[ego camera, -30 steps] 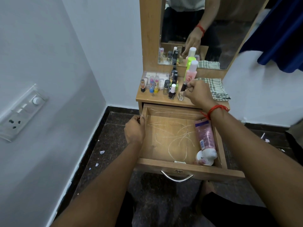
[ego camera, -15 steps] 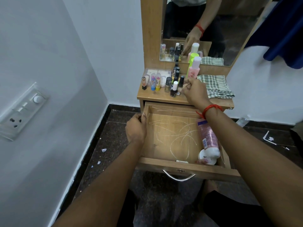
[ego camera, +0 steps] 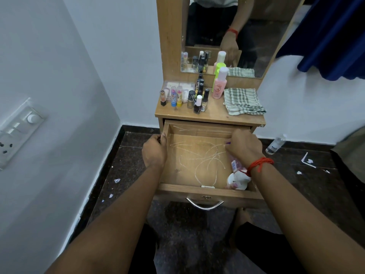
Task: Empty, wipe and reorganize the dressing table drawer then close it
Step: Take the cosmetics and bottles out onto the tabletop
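The light wooden dressing table point(ego camera: 217, 115) carries small bottles point(ego camera: 198, 103) and a folded green checked cloth point(ego camera: 243, 100). Its scratched wooden drawer point(ego camera: 189, 169) stands pulled out. The left hand point(ego camera: 154, 153) grips the drawer's left wall. The right hand point(ego camera: 244, 146) reaches inside, fingers bent over the pink tube with a white cap point(ego camera: 238, 176) lying along the right wall; whether it has a grip, I cannot tell. Emptying seems nearly done; next, the tube must be lifted out, and wiping follows.

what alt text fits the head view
A person's right hand reaches onto a pink plastic tube in an open scratched wooden drawer while the left hand grips its left wall; nail-polish bottles and a checked cloth sit above.
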